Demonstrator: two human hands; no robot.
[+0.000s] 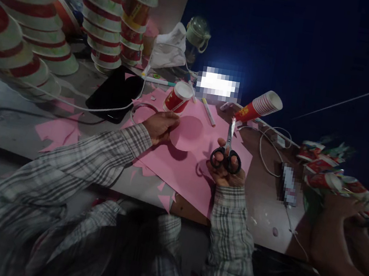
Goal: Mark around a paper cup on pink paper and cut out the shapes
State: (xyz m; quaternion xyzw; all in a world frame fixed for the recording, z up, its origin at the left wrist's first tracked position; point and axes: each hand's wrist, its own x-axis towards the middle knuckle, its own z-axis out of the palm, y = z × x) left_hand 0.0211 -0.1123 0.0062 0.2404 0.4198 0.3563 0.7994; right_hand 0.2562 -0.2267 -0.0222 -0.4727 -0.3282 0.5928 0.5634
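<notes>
My left hand (160, 127) pinches the left edge of a round pink paper disc (187, 134), held a little above a large pink sheet (192, 176). In my right hand (226, 172) are black-handled scissors (228, 147), fingers through the loops and blades pointing away from me, closed together. Just beyond my left hand a red and white paper cup (178, 98) stands upside down on the pink paper. Beyond the scissors, a tilted stack of red and white paper cups (259, 107) lies at the table's far edge.
Tall stacks of paper cups (100, 17) rise at the left, beside a black tablet or phone (116, 94). A marker (208, 112), a white cable (266, 153) and pink scraps (57, 132) lie around. A lidded bottle (198, 35) stands behind. Cup-shaped crafts (323, 164) are at right.
</notes>
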